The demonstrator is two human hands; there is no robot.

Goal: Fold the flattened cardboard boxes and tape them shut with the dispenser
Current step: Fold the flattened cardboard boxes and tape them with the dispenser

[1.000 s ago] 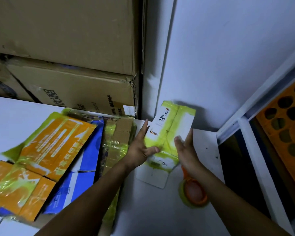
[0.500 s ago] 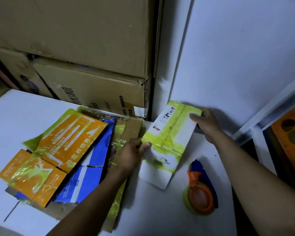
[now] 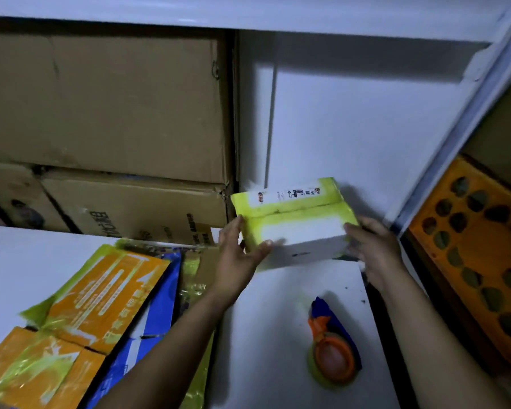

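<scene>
Two big brown cartons (image 3: 115,113) stand stacked at the back left, hard against the white wall (image 3: 351,128). In front of them a heap of flattened boxes (image 3: 101,305) (orange and blue, streaked with yellow-green tape) covers the left part of the white surface (image 3: 278,320). The left forearm crosses over the right edge of that heap. On the right, past the edge of the surface, leans an orange panel (image 3: 469,261) pierced with dark holes. The tape dispenser (image 3: 334,349) – orange and blue, with a roll of yellow-green tape – lies on the surface near the right forearm, touched by neither hand.

The folded white box (image 3: 295,231) is held above the back of the surface, close to the wall. The left hand (image 3: 239,255) grips its left end, thumb across the front face; the right hand (image 3: 375,252) has its fingers curled around the right end. The box's long axis runs left to right – the right end a little lower – and its taped seam follows that length, facing up.
</scene>
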